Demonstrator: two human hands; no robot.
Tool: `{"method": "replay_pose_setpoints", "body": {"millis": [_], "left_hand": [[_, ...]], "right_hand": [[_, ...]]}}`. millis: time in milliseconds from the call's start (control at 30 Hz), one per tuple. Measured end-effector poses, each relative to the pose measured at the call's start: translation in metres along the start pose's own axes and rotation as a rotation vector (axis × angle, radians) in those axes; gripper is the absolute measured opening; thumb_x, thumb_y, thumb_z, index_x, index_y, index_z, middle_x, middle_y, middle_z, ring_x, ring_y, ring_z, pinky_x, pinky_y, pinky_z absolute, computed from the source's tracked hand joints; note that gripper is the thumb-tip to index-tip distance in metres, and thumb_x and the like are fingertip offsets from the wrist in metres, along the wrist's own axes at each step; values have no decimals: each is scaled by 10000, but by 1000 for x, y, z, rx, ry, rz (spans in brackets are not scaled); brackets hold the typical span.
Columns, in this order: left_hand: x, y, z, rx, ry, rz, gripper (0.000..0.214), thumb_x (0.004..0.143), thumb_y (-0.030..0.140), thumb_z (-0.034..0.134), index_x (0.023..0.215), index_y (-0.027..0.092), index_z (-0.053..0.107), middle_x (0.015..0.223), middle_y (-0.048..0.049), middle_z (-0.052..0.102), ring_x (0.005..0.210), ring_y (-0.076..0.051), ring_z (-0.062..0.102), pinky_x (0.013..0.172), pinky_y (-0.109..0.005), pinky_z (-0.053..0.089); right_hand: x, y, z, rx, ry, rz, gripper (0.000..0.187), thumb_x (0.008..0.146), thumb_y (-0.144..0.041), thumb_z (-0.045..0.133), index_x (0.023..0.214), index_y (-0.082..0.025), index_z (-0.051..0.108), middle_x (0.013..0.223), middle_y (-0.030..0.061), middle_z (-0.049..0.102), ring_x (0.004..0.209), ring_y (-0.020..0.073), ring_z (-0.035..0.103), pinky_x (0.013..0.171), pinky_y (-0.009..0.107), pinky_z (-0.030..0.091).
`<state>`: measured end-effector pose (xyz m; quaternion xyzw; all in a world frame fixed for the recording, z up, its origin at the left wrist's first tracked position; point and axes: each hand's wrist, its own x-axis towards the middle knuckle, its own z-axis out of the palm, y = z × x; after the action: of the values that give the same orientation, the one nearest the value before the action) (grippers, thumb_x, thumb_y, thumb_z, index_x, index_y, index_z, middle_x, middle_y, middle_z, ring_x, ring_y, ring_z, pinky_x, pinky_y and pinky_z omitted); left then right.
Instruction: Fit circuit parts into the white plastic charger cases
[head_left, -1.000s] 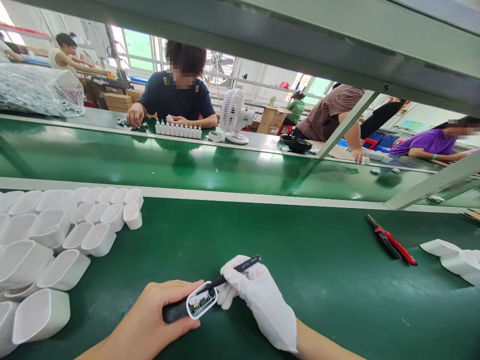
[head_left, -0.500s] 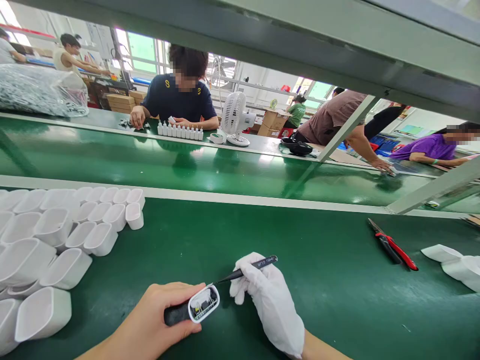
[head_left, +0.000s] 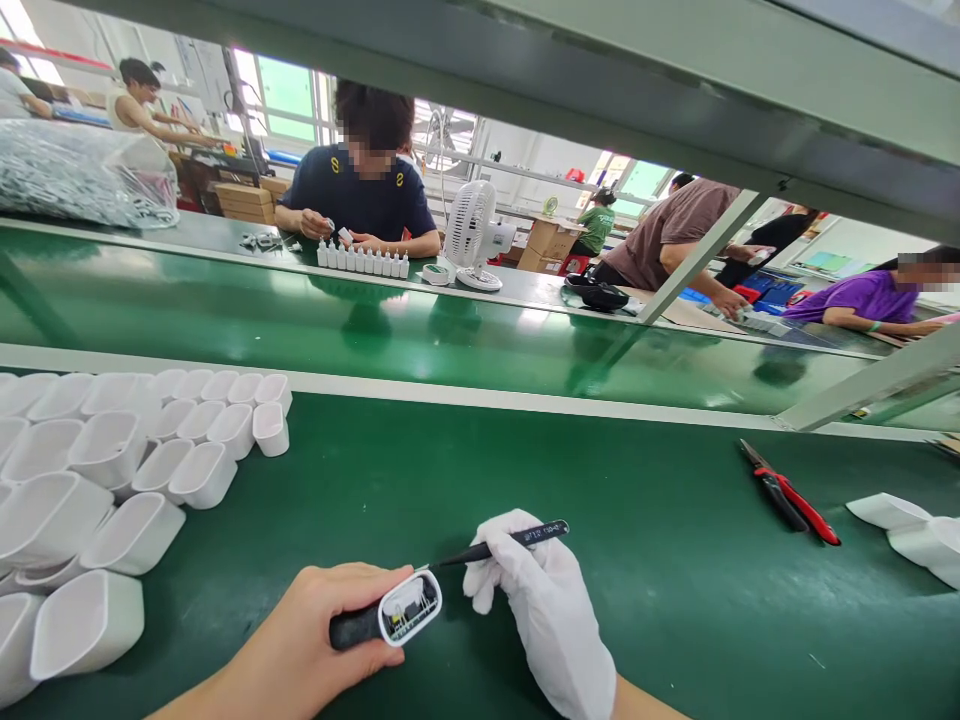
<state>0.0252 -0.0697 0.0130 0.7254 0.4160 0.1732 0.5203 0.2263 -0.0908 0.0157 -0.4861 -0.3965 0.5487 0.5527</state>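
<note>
My left hand (head_left: 307, 630), bare, grips a small electronic device with a white oval housing rim (head_left: 385, 625) and a black body (head_left: 354, 628). The housing's open end faces me, with a circuit board and small components (head_left: 409, 607) showing inside. In a white glove, my right hand (head_left: 547, 605) is closed around black tweezers (head_left: 541, 533). The tweezers slant down to the left, and their tip is at the upper edge of the housing. Whether the tip pinches anything is too small to tell.
Rows of white open-ended housings (head_left: 84, 625) stand at the left. Red-and-black pliers (head_left: 789, 492) and white curved pieces (head_left: 926, 545) lie at the right. Beyond a pale ledge, a co-worker (head_left: 360, 195) sits behind small white bottles (head_left: 364, 262) and a fan (head_left: 472, 235). A metal beam crosses overhead.
The tweezers have tilted flatter, their rear end moving right, while the tip stays by the housing's rim. My right hand has shifted slightly right. Across the bench, a co-worker's hand has risen.
</note>
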Motion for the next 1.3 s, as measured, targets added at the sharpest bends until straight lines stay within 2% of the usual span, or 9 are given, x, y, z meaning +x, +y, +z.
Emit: {"method": "replay_pose_setpoints", "body": {"millis": [367,600,833,967,1133,1300], "left_hand": [[0,1,0,0,19,12,307,758,265,628,1052,313,703,912,9,725,966,-229,633,830,-267,510],[1,-6,1,14,14,59,234,765,261,623,967,306,731,933,7,725,1014,-247,626,880,-286,500],[-1,-2,0,28,24,42,385,772,222,622,1133,355,648,956,20,722,1015,-234,629,848,-270,515],[-1,-3,0,27,30,59,395,767,219,635,1137,360,642,960,23,724,1000,-228,635,849,-267,518],[-1,-7,0,48,12,53,406,774,225,635,1162,342,627,1119,20,688,1023,-223,628,882,-273,507],[-1,-5,0,44,18,55,404,771,217,636,1154,344,634,1042,18,711,1022,-225,626,873,-282,513]], "right_hand": [[-4,-1,3,-17,13,11,308,794,-462,654,740,-169,579,556,26,631,463,149,551,524,275,429],[-8,4,11,3,-116,130,353,742,-489,702,724,-161,573,585,30,632,467,141,559,510,270,452],[-6,-3,3,18,-71,36,300,802,-434,650,713,-162,560,566,30,637,471,129,547,524,253,431],[-5,-5,3,34,-105,23,288,820,-426,633,728,-161,563,574,31,641,480,125,546,534,250,434],[-7,-2,8,28,-131,72,292,797,-430,662,745,-160,565,591,27,642,502,132,565,563,263,463],[-6,-1,0,3,-89,-33,263,853,-386,599,728,-158,560,584,24,633,487,118,549,532,236,437]]}}
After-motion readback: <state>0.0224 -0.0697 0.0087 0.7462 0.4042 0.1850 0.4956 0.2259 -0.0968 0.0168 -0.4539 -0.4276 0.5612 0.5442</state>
